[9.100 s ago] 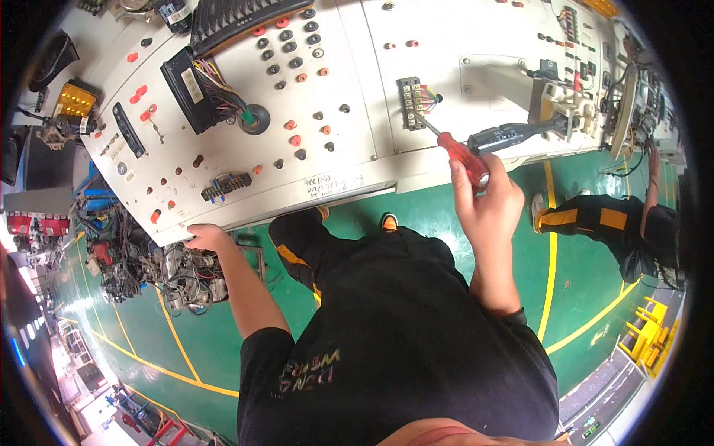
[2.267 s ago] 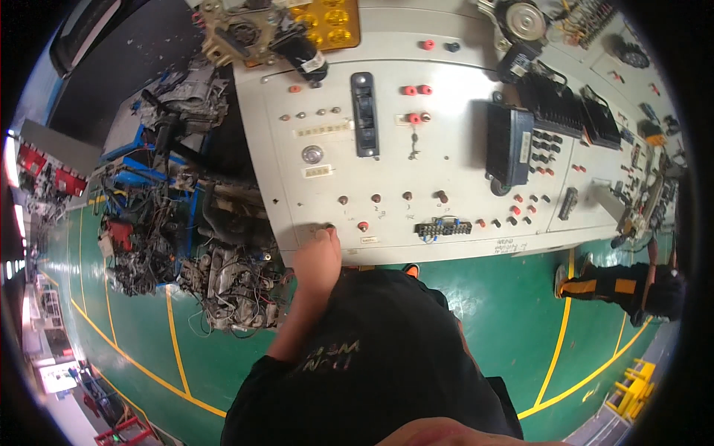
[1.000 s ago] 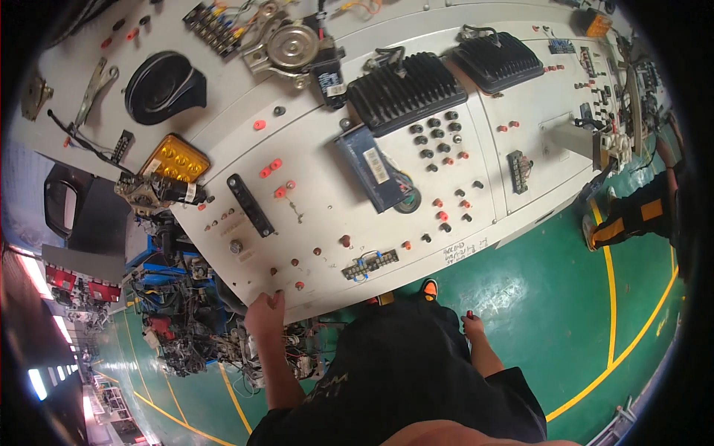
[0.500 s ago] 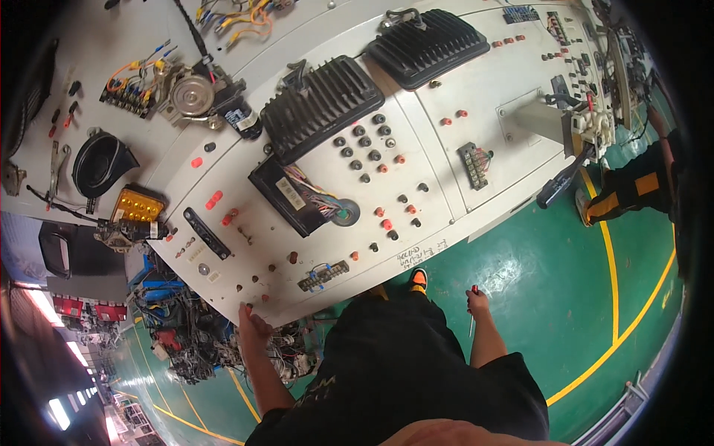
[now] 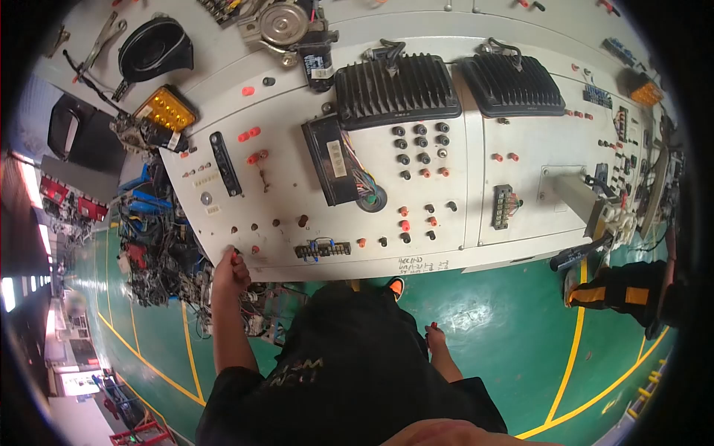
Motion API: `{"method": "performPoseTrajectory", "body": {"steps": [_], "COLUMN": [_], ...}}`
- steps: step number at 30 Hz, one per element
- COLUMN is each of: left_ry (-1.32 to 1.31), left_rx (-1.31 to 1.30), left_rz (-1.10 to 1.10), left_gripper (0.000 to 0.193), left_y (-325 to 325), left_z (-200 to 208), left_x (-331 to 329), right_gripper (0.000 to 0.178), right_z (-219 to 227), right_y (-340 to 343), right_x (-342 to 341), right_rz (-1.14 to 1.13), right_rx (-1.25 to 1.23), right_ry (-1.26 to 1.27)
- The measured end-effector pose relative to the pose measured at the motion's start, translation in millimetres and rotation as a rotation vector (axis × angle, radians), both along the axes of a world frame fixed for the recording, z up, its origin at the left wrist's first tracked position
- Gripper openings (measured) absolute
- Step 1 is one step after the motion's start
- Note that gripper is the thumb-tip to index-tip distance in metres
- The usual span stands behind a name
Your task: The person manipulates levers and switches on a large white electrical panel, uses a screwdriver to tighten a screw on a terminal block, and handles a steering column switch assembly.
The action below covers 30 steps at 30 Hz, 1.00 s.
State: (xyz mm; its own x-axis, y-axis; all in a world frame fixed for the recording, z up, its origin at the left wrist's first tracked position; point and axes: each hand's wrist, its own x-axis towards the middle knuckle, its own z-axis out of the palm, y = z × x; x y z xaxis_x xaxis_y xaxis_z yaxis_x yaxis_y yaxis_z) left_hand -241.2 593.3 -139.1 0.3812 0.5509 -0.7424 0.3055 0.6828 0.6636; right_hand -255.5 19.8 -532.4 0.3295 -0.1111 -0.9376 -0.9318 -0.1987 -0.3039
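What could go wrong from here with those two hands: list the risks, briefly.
1. The left hand has its fingertips at the white panel's lower left corner, with a small red fitting close by; a careless move might knock it.
2. The right hand holds a red handle over the green floor; a loose grip could let it drop.
3. Exposed coloured wires beside the black box might snag if a hand sweeps across.

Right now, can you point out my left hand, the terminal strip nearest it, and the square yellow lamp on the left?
Left hand [image 5: 232, 272]: head view, middle of the hand.
Terminal strip [image 5: 323, 250]: head view, middle of its body.
Yellow lamp [image 5: 169, 109]: head view, middle of its lens.
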Motion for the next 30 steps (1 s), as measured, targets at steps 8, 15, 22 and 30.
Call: {"method": "performPoseTrajectory", "body": {"steps": [8,15,22,30], "left_ry": [-0.112,-0.709,-1.025,-0.913], "left_rx": [-0.112,-0.349,-0.528,-0.744], "left_rz": [-0.057,-0.094,-0.158,-0.3], "left_gripper": [0.053,0.053,0.039,0.025], "left_y": [-7.7,-17.4,8.8,39.0], "left_z": [1.0,-17.3,-53.5,-36.9], "left_x": [-5.6,-3.9,-17.8,-30.5], "right_gripper": [0.019,0.023,0.031,0.039], "right_z": [22.1,24.4,47.9,88.4], "right_y": [-11.9,-8.8,7.4,9.9], "right_x": [60.6,3.9,-130.4,-258.8], "right_rz": [-0.175,-0.302,-0.262,-0.292], "right_rx": [0.039,0.005,-0.061,-0.37], "right_ry": [-0.208,-0.247,-0.052,-0.148]}}
